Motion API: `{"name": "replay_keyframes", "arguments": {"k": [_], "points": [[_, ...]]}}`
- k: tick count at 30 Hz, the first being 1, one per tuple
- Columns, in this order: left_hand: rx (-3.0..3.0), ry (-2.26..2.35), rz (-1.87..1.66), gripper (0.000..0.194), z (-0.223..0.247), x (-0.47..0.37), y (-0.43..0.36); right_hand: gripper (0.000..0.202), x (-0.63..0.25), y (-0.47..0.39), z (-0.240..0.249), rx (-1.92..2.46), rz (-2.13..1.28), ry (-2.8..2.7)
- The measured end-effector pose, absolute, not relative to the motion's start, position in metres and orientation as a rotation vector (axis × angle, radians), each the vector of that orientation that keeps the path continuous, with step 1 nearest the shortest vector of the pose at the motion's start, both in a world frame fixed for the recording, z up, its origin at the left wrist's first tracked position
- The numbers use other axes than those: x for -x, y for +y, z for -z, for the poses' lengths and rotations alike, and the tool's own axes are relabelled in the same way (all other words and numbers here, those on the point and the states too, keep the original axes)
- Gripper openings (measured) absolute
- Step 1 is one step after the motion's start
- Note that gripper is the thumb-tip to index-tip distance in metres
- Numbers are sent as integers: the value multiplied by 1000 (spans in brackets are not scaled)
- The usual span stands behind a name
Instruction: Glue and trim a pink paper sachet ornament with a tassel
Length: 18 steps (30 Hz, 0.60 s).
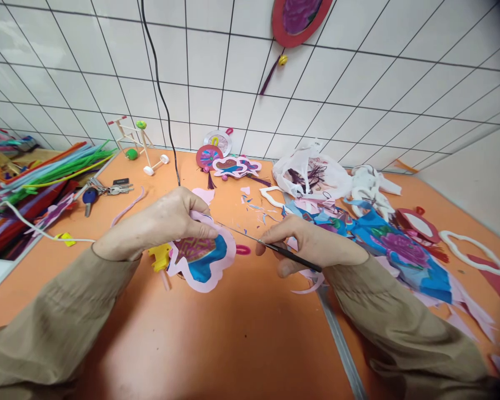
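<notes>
My left hand (170,222) pinches the upper edge of a scalloped pink ornament (206,280), faced with blue and patterned fabric. My right hand (302,241) grips a slim black-handled awl (291,255), its thin metal shaft pointing left at the ornament's upper right edge. Whether the tip touches the ornament I cannot tell. A small pink loop (243,250) shows at the ornament's right side. Partly hidden behind the ornament and my left wrist is a yellow glue gun (160,256).
Fabric and paper scraps (400,244) lie at right, near a white plastic bag (312,166). Finished ornaments (229,165) rest by the tiled wall. Keys (108,189), a small toy tricycle (135,139) and colourful pipe cleaners (54,169) are at left. A black cord (160,83) hangs down the wall.
</notes>
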<state>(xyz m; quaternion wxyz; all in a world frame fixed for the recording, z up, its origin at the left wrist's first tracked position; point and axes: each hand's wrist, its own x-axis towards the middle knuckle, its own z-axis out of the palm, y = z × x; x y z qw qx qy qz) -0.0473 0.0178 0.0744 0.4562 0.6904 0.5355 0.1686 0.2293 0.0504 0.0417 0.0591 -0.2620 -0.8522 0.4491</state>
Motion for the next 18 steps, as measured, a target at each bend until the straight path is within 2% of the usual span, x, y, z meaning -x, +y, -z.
{"name": "replay_keyframes", "arguments": {"k": [18], "points": [[-1714, 1321, -391, 20, -77, 45, 17, 51, -228, 50, -43, 736, -1311, -2664]]}}
